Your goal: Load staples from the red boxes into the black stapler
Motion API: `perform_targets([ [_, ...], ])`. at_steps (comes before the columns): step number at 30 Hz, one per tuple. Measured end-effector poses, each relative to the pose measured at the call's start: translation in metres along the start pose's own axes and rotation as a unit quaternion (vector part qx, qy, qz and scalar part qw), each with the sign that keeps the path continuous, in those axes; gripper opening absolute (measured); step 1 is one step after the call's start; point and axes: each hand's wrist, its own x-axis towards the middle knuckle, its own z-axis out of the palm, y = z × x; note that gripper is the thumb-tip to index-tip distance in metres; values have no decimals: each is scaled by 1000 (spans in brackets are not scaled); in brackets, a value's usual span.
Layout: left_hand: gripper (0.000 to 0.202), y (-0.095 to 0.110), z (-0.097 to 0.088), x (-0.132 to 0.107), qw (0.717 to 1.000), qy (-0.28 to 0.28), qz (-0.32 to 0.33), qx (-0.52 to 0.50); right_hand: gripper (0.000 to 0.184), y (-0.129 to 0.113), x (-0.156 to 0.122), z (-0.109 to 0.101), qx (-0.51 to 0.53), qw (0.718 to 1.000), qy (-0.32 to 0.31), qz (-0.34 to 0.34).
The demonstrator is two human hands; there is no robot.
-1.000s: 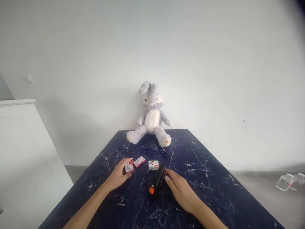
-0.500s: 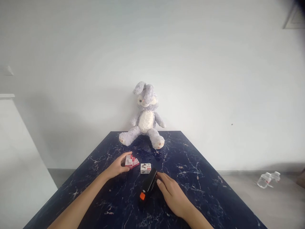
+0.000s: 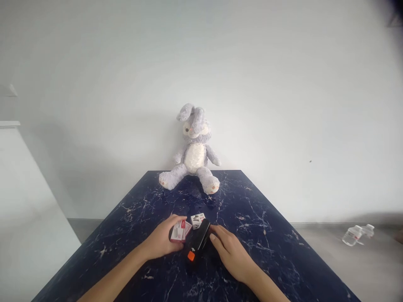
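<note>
My left hand (image 3: 163,238) grips small red-and-white boxes (image 3: 178,231) between thumb and fingers; they look like staple boxes, two overlapping. Just to their right lies a black stapler (image 3: 200,237) with an orange end (image 3: 191,255) pointing towards me. Behind its far end sits a white box (image 3: 197,220) with a dark picture on it, turned at an angle. My right hand (image 3: 229,251) rests along the stapler's right side, fingers extended, fingertips at or against it; the exact contact is hard to make out.
A grey plush rabbit (image 3: 194,155) sits at the far edge of the dark blue marbled table (image 3: 261,247), against the wall. To the left stands a white cabinet (image 3: 22,188). Clear plastic bottles (image 3: 352,235) are on the floor at right.
My left hand has moved the red-and-white boxes right and towards me, up beside the stapler. The white box has turned and shifted slightly right. My right hand stays beside the stapler.
</note>
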Motion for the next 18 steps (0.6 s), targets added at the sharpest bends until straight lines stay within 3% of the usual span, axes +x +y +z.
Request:
perform_targets([
  [6,81,12,15,-32,999,4,-25,-36,38,2,-1,2,1,1000,3,-7],
  [9,92,5,18,-26,999,22,-36,-21,36,0,-2,2,-7,1000,-3,0],
  [12,102,-2,16,-15,999,2,-44,-17,36,-3,-5,3,-16,1000,-12,5],
  [18,104,-3,14,-20,999,-26,-29,-15,69,-12,-9,8,-17,998,-52,8],
])
